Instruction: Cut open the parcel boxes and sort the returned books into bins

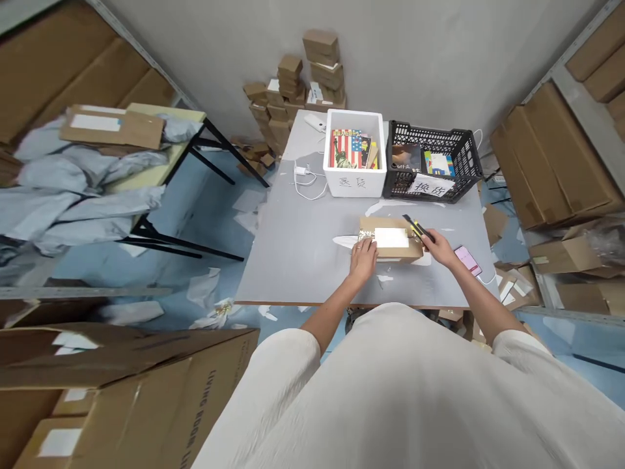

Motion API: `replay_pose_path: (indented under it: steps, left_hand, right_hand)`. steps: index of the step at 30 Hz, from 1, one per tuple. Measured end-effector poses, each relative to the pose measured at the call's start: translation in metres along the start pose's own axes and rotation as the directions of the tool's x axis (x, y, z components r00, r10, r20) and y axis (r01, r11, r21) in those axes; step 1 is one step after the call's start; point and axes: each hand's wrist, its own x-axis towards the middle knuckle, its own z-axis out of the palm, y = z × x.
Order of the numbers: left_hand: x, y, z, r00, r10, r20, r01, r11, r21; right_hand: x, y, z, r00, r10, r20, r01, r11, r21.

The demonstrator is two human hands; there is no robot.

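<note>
A small cardboard box (391, 253) with a white label (391, 238) on top lies on the grey table (303, 260). My left hand (364, 258) rests on the left end of the box, its fingers stretched out over the near edge. Gripped in my right hand (438, 247) is a black and yellow utility knife (418, 228), held above the right end of the box and slanting up to the left. My right hand partly hides that end of the box. Just right of that hand lies a phone (467, 260) with its screen lit.
At the table's back stand a white foam box (355, 184) and a black plastic crate (430, 189), both with books inside. Small cartons (322, 49) are stacked by the wall. A side table (168, 156) at left bears grey parcels (58, 172). A large carton (161, 397) stands lower left.
</note>
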Motion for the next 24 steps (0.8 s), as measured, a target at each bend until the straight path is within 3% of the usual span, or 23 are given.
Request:
replay_pose_path:
  steps: [3, 6, 9, 16, 24]
  left_hand:
    - [-0.005, -0.004, 0.003, 1.0, 0.003, -0.023, -0.003, 1.0, -0.017]
    - [-0.009, -0.004, 0.006, 1.0, 0.004, -0.022, -0.005, 0.999, -0.032]
    - [-0.011, -0.002, 0.007, 1.0, 0.002, -0.023, -0.003, 0.999, -0.046]
    - [-0.012, -0.001, 0.005, 0.999, 0.008, -0.041, -0.011, 0.998, -0.063]
    - [-0.01, -0.002, 0.005, 1.0, 0.006, -0.028, -0.009, 0.997, -0.076]
  right_hand:
    - [0.011, -0.03, 0.019, 0.984, -0.113, 0.136, 0.148, 0.948, -0.281]
    - [0.023, -0.057, 0.035, 0.947, -0.145, 0.288, 0.283, 0.8, -0.529]
    - [0.032, -0.079, 0.049, 0.917, -0.118, 0.381, 0.361, 0.65, -0.669]
    - [0.035, -0.108, 0.064, 0.899, -0.073, 0.433, 0.405, 0.518, -0.754]
    - [0.034, -0.111, 0.068, 0.9, -0.024, 0.435, 0.389, 0.496, -0.776]
